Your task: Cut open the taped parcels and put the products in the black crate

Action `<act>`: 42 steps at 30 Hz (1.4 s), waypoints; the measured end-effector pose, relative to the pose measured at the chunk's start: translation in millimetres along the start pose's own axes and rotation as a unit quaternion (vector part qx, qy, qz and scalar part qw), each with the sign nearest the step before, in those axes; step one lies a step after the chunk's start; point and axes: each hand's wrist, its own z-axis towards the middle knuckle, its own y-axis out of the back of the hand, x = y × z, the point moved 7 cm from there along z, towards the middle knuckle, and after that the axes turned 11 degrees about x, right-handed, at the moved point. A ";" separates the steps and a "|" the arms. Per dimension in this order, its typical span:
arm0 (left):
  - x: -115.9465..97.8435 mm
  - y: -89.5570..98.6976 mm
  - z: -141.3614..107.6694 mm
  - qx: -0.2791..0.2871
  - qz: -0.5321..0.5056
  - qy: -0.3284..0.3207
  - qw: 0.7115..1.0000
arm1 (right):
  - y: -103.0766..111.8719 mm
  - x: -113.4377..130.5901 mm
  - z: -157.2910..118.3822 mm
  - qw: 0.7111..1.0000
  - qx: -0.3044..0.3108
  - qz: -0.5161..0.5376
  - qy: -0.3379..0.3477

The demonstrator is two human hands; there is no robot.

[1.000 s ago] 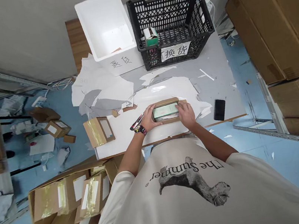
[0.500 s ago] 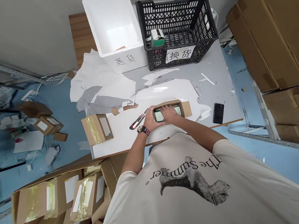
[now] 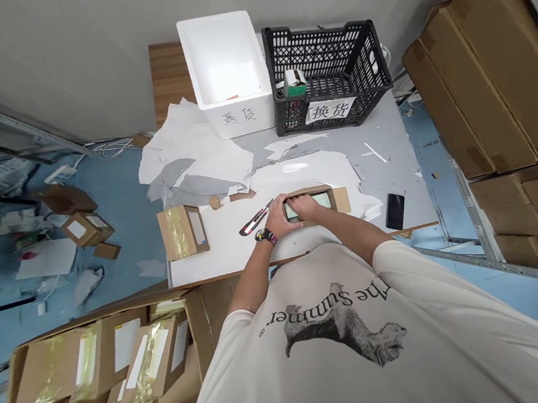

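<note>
An opened cardboard box (image 3: 342, 200) lies on the table near its front edge, with a pale green item (image 3: 323, 200) inside. My left hand (image 3: 280, 218), with a watch at the wrist, grips the left end of this box. My right hand (image 3: 305, 208) reaches into the box on top of the green item, its fingers bent down and partly hidden. Just left of my left hand lies a red and black box cutter (image 3: 254, 220). A taped cardboard box (image 3: 177, 232) sits further left on the table.
At the back of the table (image 3: 375, 138) stand a white foam box (image 3: 249, 117) and a black crate (image 3: 358, 90) holding a small green-white box (image 3: 294, 83). A phone (image 3: 395, 211) lies at the right. Cartons (image 3: 492, 74) stand at the right; a large carton of boxes (image 3: 200, 333) is at lower left.
The head view has shifted, so the table items appear slightly lower and further right. My right hand has moved left inside the box, closer to my left hand.
</note>
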 end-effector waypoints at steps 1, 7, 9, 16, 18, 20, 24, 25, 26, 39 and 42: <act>0.4 -0.4 -0.2 -0.002 0.000 0.000 1.000 | 0.2 -2.3 -4.6 1.000 -0.014 0.010 0.010; -0.2 -2.1 -1.6 -0.012 -0.003 -0.016 1.000 | 2.5 -24.2 -44.4 0.986 -0.122 0.115 0.007; 0.3 -0.7 -1.7 -0.012 -0.002 -0.010 1.000 | 4.3 -34.0 -56.9 0.974 -0.159 0.162 -0.017; -3.4 3.4 -2.7 0.014 0.014 -0.010 1.000 | -0.9 -62.4 -89.5 0.921 -0.243 0.303 -0.040; -4.7 2.6 -3.9 0.025 0.031 -0.004 0.999 | -7.0 -68.7 -96.0 0.912 -0.253 0.320 -0.051; -5.5 2.7 -4.2 0.032 0.046 0.005 0.998 | -13.1 -73.8 -100.6 0.904 -0.258 0.336 -0.064; -5.7 8.0 2.9 0.045 0.062 0.016 0.997 | -18.6 -76.9 -100.5 0.892 -0.257 0.367 -0.061; -5.4 10.7 6.6 0.048 0.065 0.015 0.997 | -18.1 -76.9 -98.6 0.890 -0.256 0.373 -0.058; -4.9 13.8 10.8 0.052 0.068 0.012 0.996 | -16.9 -77.1 -96.4 0.887 -0.258 0.380 -0.055; 21.9 54.4 47.0 0.042 0.108 0.021 0.993 | 11.6 -91.2 -86.2 0.843 -0.302 0.437 -0.085; 18.3 53.8 46.8 0.044 0.102 0.021 0.994 | 20.9 -94.1 -88.3 0.815 -0.337 0.462 -0.093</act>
